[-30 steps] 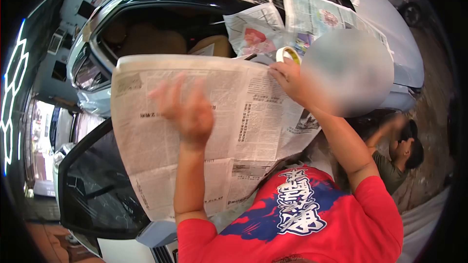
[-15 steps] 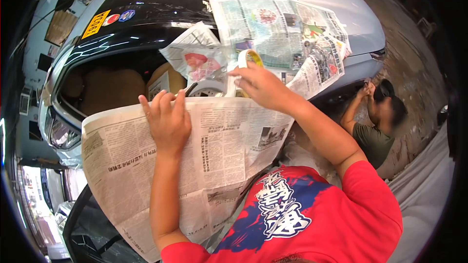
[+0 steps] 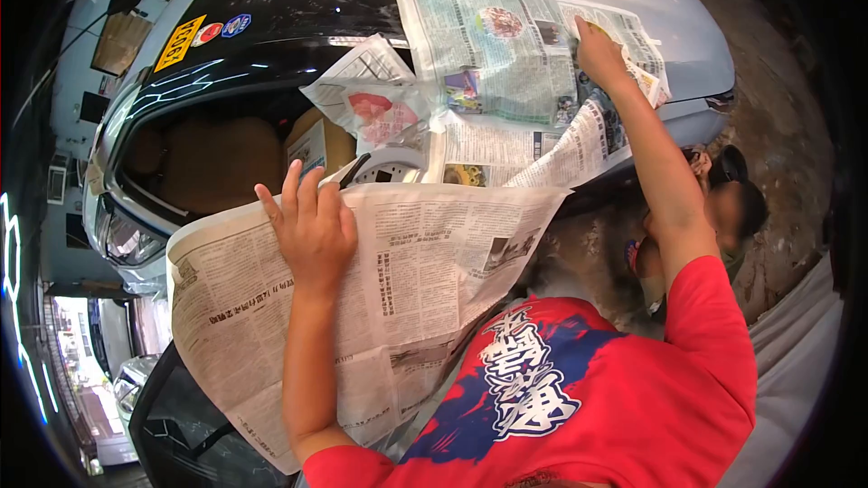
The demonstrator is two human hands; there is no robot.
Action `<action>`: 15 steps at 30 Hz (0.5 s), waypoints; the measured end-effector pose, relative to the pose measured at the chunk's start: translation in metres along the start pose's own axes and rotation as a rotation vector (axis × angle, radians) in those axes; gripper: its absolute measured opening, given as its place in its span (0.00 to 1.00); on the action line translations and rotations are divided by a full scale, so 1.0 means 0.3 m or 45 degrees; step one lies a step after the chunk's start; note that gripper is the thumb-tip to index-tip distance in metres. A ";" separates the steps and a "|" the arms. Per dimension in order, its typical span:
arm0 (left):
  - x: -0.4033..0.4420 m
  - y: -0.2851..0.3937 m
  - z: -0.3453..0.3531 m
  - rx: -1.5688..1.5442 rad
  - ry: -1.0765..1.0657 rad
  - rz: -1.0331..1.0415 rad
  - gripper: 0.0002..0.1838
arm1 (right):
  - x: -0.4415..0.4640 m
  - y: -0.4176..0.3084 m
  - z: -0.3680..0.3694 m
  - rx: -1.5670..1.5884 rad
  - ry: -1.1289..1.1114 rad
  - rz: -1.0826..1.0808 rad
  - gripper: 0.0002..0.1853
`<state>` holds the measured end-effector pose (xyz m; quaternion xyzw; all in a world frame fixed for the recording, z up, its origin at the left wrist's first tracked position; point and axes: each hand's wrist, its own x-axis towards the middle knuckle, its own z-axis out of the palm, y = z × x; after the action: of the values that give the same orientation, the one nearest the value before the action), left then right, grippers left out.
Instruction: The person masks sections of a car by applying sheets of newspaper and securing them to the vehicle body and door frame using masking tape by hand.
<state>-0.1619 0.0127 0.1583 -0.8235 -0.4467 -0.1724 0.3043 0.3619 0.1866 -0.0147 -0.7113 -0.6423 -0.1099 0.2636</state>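
Observation:
A large newspaper sheet [image 3: 425, 280] hangs in front of me over the open side of the car. My left hand [image 3: 316, 226] lies on its upper edge, fingers spread and stretched past the edge. Another newspaper [image 3: 506, 54] covers part of the car's roof and side. Over its right part is my right hand [image 3: 599, 52], closed around a pale tape roll [image 3: 604, 22] that is partly hidden by the fingers and blends with the print. A crumpled newspaper piece [image 3: 375, 104] sits beside the window opening. A dark handle-like edge and grey panel [image 3: 389, 167] show between the papers.
The grey car [image 3: 674, 18] has a glossy black roof [image 3: 298, 27] with a yellow plate sticker [image 3: 181, 43]. Brown seats [image 3: 208, 163] show inside. A person [image 3: 737, 208] crouches at the right beside the car. Grey cloth [image 3: 796, 334] hangs at the lower right.
My right hand has moved up and to the right with the tape roll, from the hanging sheet's edge to the far newspaper. My left hand stays on the sheet.

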 end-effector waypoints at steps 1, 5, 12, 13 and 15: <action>-0.001 -0.002 -0.001 -0.025 0.004 -0.001 0.07 | -0.008 -0.011 -0.001 -0.029 -0.097 0.063 0.30; -0.020 -0.023 -0.002 -0.116 0.057 0.055 0.05 | -0.084 -0.114 -0.093 0.033 0.350 -0.079 0.28; -0.050 -0.040 -0.037 -0.258 0.193 0.136 0.08 | -0.517 -0.604 -0.549 1.233 -0.757 -0.372 0.24; -0.049 -0.042 -0.034 -0.261 0.209 0.144 0.08 | -0.540 -0.626 -0.585 1.143 -0.843 -0.308 0.22; -0.054 -0.045 -0.024 -0.261 0.243 0.142 0.08 | -0.591 -0.637 -0.606 1.003 -0.844 -0.302 0.19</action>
<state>-0.1822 0.0034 0.1595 -0.8537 -0.3494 -0.2773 0.2688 0.1828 -0.0520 0.0944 -0.4775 -0.7598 0.3414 0.2795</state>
